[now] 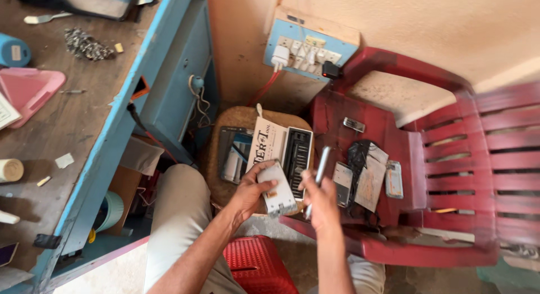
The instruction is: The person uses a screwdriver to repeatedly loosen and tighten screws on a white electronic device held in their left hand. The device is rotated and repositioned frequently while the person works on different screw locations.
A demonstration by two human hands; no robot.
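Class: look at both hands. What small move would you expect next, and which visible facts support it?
Probably bringing the tool's tip down onto the white device. The left hand grips the white device, tilted, over the round stool; the right hand holds a slim silver tool just beside it, apart.

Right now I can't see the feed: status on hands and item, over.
Left hand grips white device. Right hand holds slim silver tool. Both over wooden stool; red chair with phones alongside.

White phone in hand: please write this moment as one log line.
left hand: holds white phone | right hand: holds slim silver tool | red plastic chair: phone parts
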